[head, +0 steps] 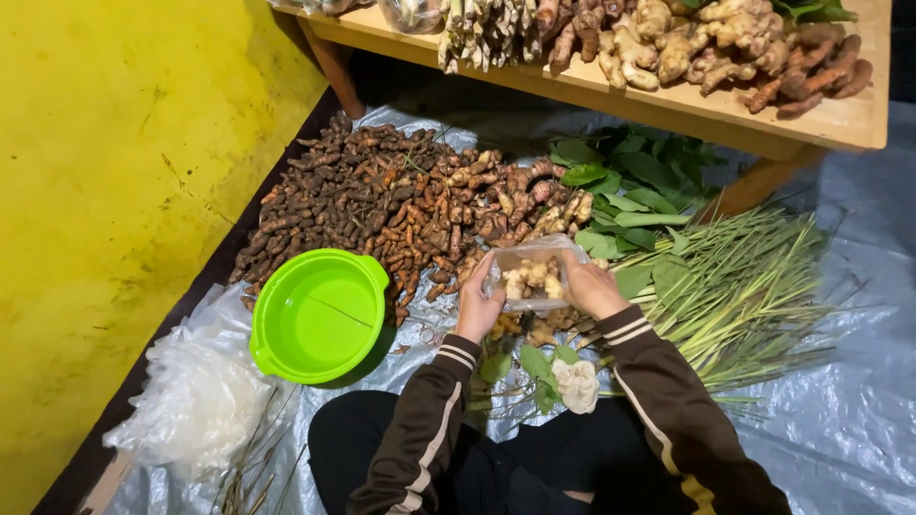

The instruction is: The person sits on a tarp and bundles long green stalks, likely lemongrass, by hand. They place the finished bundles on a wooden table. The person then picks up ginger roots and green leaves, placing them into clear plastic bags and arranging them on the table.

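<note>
1. Left hand (476, 307) and right hand (589, 289) are each clamped on a side of a clear plastic bag (530, 277), held up just above the root pile (401, 205) on the plastic floor sheet (840, 420).
2. Done, by appearance: the bag already contains several pale root pieces, roughly half full.
3. Outstanding, in my judgement: the bag mouth looks unsealed.
4. Green basin (320, 315), near left, sits empty; a stack of spare bags (191, 401) lies beside it.
5. Wooden surface (840, 119), far side, carries more roots.

Produce stall or market sorting spot: wooden table (840, 122) loaded with ginger roots (706, 43), root heap (382, 205), lemongrass (754, 286) and leaves (630, 191) on plastic sheeting (840, 420).
</note>
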